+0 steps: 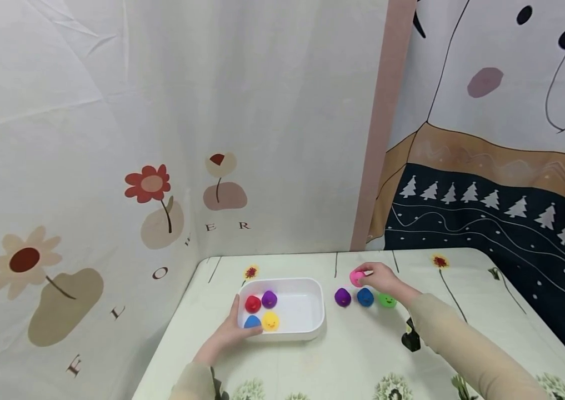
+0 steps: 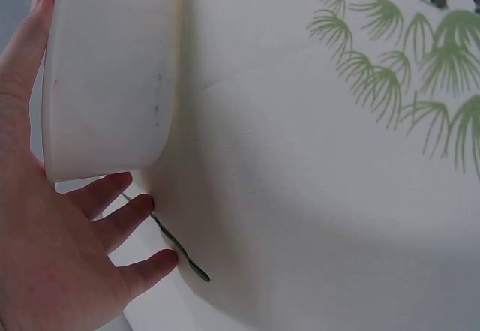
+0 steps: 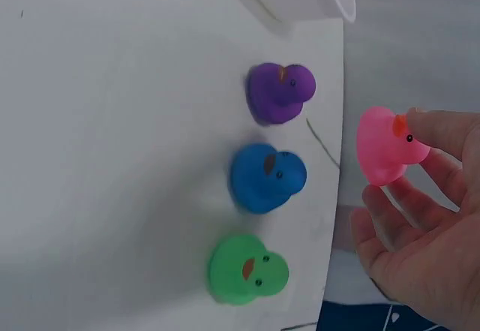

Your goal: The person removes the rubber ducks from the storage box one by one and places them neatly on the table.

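My right hand [image 1: 381, 276] pinches a pink rubber duck [image 3: 380, 147] between thumb and fingers, raised above the table. Nearest below it stand a purple duck [image 1: 343, 297], a blue duck [image 1: 365, 297] and a green duck [image 1: 387, 300] in a row. My left hand [image 1: 229, 332] holds the left front corner of a white tub [image 1: 307, 328], the thumb along its front and the other fingers at its left end. Inside the tub's left half sit a red duck [image 1: 253, 304], a purple one, a yellow duck [image 1: 270, 321] and a blue one partly hidden by the front wall.
A pale flower-printed cloth covers the table [image 1: 352, 355]. Printed curtains hang behind the table's back edge and on its left. The duck row lies to the right of the tub.
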`<state>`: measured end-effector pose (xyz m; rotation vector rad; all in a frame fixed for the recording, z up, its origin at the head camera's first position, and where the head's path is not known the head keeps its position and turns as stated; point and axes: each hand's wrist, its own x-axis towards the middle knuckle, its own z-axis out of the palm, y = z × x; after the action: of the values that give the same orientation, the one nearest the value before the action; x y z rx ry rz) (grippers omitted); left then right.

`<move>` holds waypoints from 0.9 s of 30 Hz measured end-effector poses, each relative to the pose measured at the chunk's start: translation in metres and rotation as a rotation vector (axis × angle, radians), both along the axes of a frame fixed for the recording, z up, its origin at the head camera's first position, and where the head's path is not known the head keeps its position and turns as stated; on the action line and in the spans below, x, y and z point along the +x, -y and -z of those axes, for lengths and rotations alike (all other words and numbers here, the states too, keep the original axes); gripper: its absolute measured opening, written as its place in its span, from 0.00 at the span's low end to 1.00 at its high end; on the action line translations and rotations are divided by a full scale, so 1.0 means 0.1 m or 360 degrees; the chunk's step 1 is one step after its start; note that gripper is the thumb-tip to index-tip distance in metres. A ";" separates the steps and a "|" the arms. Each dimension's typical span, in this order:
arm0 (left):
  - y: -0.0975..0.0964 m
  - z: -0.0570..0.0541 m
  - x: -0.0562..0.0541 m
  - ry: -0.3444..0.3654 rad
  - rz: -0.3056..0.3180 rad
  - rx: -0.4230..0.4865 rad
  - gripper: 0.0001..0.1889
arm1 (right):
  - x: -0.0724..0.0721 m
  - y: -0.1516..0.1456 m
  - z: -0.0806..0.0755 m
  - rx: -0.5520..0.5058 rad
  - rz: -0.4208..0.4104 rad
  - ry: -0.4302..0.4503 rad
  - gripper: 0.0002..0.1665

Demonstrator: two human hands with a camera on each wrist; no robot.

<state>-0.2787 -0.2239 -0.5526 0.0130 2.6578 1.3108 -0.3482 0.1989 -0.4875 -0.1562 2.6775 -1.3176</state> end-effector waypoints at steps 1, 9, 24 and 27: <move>0.00 0.00 0.00 -0.0001 -0.0002 0.0002 0.63 | 0.00 -0.03 0.00 -0.0003 0.0015 0.0006 0.20; 0.00 0.01 0.00 0.0025 -0.0021 0.0010 0.64 | 0.03 -0.24 0.03 0.0039 0.0083 0.0030 0.21; -0.01 -0.01 0.03 0.0049 -0.0033 -0.0002 0.64 | 0.06 -0.59 0.08 0.0121 0.0103 -0.0032 0.22; -0.01 -0.02 0.04 0.0046 -0.0034 -0.0009 0.64 | 0.07 -0.66 0.09 0.0107 0.0127 -0.0014 0.22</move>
<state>-0.2744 -0.2230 -0.5501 -0.0353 2.6445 1.3001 -0.3412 0.2649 -0.4963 -0.0475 2.7583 -1.2487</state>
